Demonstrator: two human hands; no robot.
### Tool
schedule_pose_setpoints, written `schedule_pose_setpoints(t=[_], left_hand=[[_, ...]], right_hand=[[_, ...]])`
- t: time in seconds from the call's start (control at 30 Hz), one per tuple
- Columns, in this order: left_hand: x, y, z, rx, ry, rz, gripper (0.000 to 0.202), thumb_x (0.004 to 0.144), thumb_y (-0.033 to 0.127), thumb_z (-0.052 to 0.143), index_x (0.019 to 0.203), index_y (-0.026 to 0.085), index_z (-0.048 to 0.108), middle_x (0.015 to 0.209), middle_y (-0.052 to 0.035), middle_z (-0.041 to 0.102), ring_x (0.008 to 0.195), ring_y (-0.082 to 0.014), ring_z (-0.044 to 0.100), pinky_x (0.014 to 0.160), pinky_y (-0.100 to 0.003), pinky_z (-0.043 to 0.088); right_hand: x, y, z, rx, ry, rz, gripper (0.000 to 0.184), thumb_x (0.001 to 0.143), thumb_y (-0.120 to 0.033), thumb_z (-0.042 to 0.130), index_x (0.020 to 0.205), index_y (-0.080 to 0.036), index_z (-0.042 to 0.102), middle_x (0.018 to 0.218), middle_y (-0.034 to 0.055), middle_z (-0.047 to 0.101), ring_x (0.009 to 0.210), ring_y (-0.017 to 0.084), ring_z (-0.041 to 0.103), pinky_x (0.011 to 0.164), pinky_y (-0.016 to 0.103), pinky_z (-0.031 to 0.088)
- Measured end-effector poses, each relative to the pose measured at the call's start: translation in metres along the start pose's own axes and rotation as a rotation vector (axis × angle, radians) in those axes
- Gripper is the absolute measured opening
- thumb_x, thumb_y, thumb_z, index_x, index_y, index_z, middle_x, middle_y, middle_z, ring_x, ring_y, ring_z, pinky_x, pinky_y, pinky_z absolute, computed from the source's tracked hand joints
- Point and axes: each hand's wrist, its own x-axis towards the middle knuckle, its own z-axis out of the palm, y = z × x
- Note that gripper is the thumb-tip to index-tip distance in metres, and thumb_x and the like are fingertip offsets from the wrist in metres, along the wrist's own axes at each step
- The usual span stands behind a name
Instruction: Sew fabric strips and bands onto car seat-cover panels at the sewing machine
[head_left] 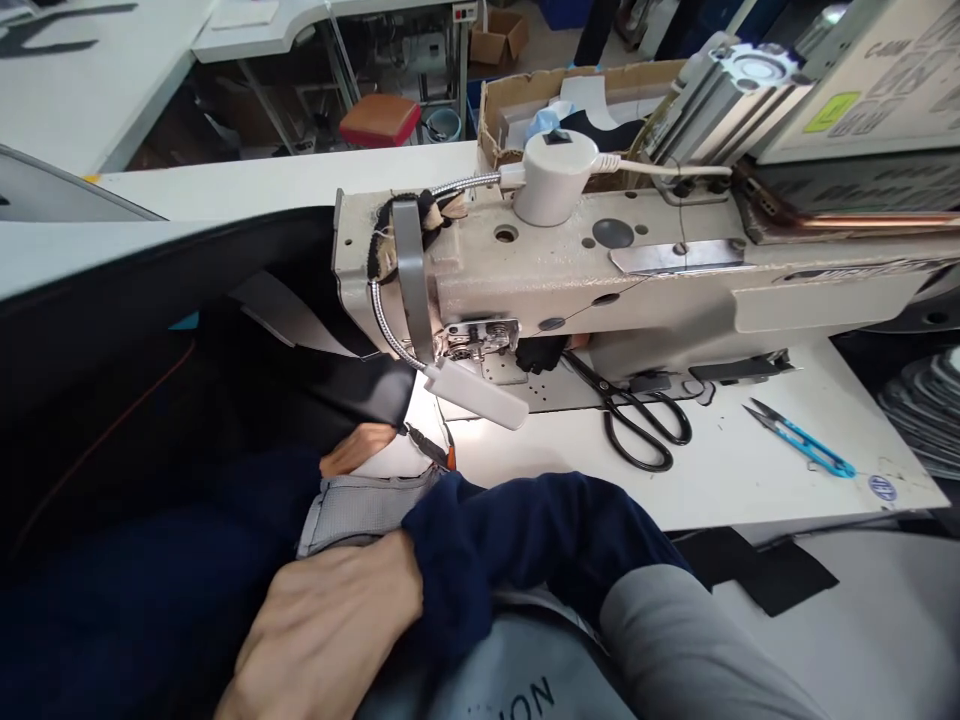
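Note:
A grey industrial sewing machine [600,270] stands on the white table [750,470]. Dark fabric [150,420] spreads from its needle area [480,345] across the left and down to my lap. Of my left hand [358,448] only one fingertip shows, at the fabric's edge beside a thin tool with an orange handle [435,450]. The rest of that hand is hidden. My right hand [330,630], in a navy sleeve, lies back-up on the dark fabric below a grey mesh piece [360,505]. Its fingers run out of view.
Black scissors [637,420] and blue thread snips [806,440] lie on the table right of the needle. A gooseneck lamp [480,395] lights the bed. Behind the machine are a cardboard box [525,100] of parts, a red stool [379,118] and more tables.

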Motion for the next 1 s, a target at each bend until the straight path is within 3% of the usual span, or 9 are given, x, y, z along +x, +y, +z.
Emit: schedule_pose_setpoints(t=[0.1,0.2,0.43,0.57,0.67,0.77,0.87,0.93,1.0], left_hand=[[-0.002,-0.001,-0.013,0.185,0.27,0.249,0.033,0.094,0.041,0.046,0.08,0.019,0.067,0.089,-0.012,0.068,0.09,-0.0264,0.059,0.087,-0.046,0.044],[0.0,-0.006,-0.028,0.512,0.537,0.34,0.033,0.094,0.037,0.052,0.116,0.015,0.065,0.115,-0.0158,0.064,0.108,-0.0309,0.056,0.102,-0.052,0.037],[0.018,-0.02,-0.038,0.716,0.475,0.172,0.032,0.098,0.036,0.05,0.117,0.014,0.064,0.114,-0.0143,0.064,0.101,-0.0298,0.055,0.11,-0.053,0.031],[0.027,-0.019,-0.035,0.699,0.386,0.237,0.028,0.1,0.038,0.05,0.092,0.015,0.064,0.091,-0.0097,0.065,0.087,-0.0264,0.057,0.084,-0.042,0.042],[0.03,-0.011,-0.025,0.694,0.387,0.362,0.032,0.103,0.03,0.045,0.077,0.018,0.057,0.074,-0.0048,0.06,0.074,-0.02,0.056,0.069,-0.034,0.039],[0.031,-0.003,-0.013,0.687,0.428,0.414,0.03,0.103,0.027,0.046,0.076,0.018,0.056,0.073,-0.0037,0.06,0.07,-0.018,0.056,0.063,-0.032,0.037],[0.036,-0.007,-0.01,0.696,0.381,0.419,0.028,0.103,0.027,0.046,0.079,0.017,0.057,0.077,-0.0044,0.061,0.072,-0.0185,0.058,0.062,-0.033,0.036],[0.041,-0.012,-0.013,0.706,0.318,0.42,0.028,0.103,0.029,0.045,0.082,0.017,0.059,0.08,-0.005,0.063,0.074,-0.019,0.06,0.061,-0.033,0.036],[0.044,-0.013,-0.015,0.698,0.279,0.387,0.029,0.103,0.03,0.044,0.083,0.017,0.059,0.081,-0.0051,0.064,0.076,-0.0193,0.062,0.06,-0.033,0.035]], right_hand=[[-0.006,-0.001,0.002,0.11,-0.043,-0.014,0.023,0.1,-0.038,0.053,0.105,-0.027,0.073,0.105,0.0002,0.075,0.086,0.009,0.072,0.061,0.015,0.048],[-0.006,-0.001,-0.001,0.132,-0.15,0.004,0.027,0.1,-0.039,0.053,0.095,-0.023,0.073,0.098,0.0034,0.076,0.082,0.01,0.071,0.059,0.015,0.047],[-0.005,-0.001,0.001,0.08,-0.156,-0.013,0.034,0.1,-0.037,0.052,0.078,-0.021,0.071,0.086,0.004,0.076,0.07,0.011,0.068,0.056,0.017,0.049],[-0.007,-0.006,0.002,-0.011,-0.074,-0.095,0.039,0.101,-0.046,0.05,0.078,-0.021,0.068,0.084,0.0022,0.073,0.072,0.009,0.067,0.056,0.017,0.047],[-0.025,-0.015,-0.001,-0.215,0.135,-0.071,0.037,0.1,-0.049,0.052,0.082,-0.021,0.069,0.082,0.0005,0.069,0.072,0.01,0.065,0.061,0.021,0.049],[-0.073,-0.015,-0.002,-0.375,0.449,-0.086,0.031,0.101,-0.046,0.05,0.101,-0.021,0.068,0.094,0.0018,0.069,0.085,0.013,0.064,0.078,0.027,0.055],[-0.14,-0.003,0.001,-0.48,0.75,0.23,0.029,0.105,-0.029,0.037,0.125,-0.017,0.056,0.108,0.0085,0.066,0.105,0.016,0.063,0.095,0.033,0.055],[-0.176,0.01,0.004,-0.522,0.685,0.61,0.036,0.101,-0.014,0.032,0.132,-0.015,0.05,0.12,0.013,0.064,0.12,0.019,0.058,0.103,0.038,0.053],[-0.197,0.024,0.009,-0.543,0.504,0.776,0.04,0.096,-0.009,0.035,0.133,-0.013,0.049,0.129,0.0162,0.06,0.13,0.023,0.052,0.109,0.043,0.05]])
